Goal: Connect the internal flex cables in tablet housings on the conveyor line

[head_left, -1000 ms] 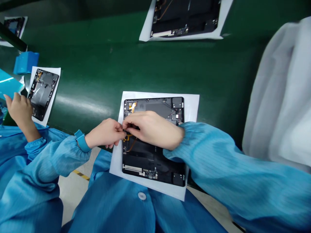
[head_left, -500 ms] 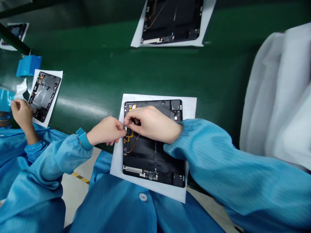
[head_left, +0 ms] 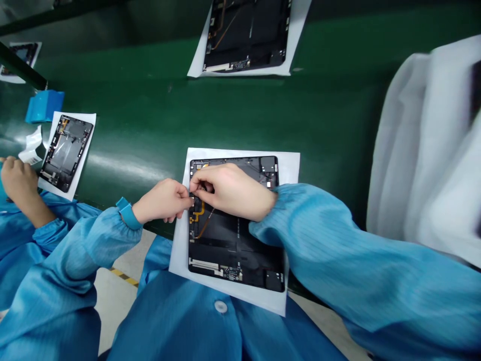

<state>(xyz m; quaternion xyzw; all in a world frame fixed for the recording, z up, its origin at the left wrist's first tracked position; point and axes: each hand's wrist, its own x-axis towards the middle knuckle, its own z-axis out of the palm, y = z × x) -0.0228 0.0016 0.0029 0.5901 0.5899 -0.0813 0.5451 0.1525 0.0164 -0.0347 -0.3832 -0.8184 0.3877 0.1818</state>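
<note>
We look down at our two hands meeting over an open tablet (head_left: 240, 240), which lies back-side up on a white sheet (head_left: 289, 163) on a green belt (head_left: 150, 125). Our left hand (head_left: 161, 200) is curled, its fingertips pressed together at the tablet's left edge. Our right hand (head_left: 233, 190) reaches across the tablet, its fingertips touching the left hand's and pinched on something too small to make out. Just below both sets of fingertips runs an orange flex cable (head_left: 198, 213). Well to the left of our left hand, a co-worker's hand (head_left: 17, 183) rests beside a second tablet (head_left: 66, 150). Well beyond our right hand lies a third tablet (head_left: 248, 35).
</note>
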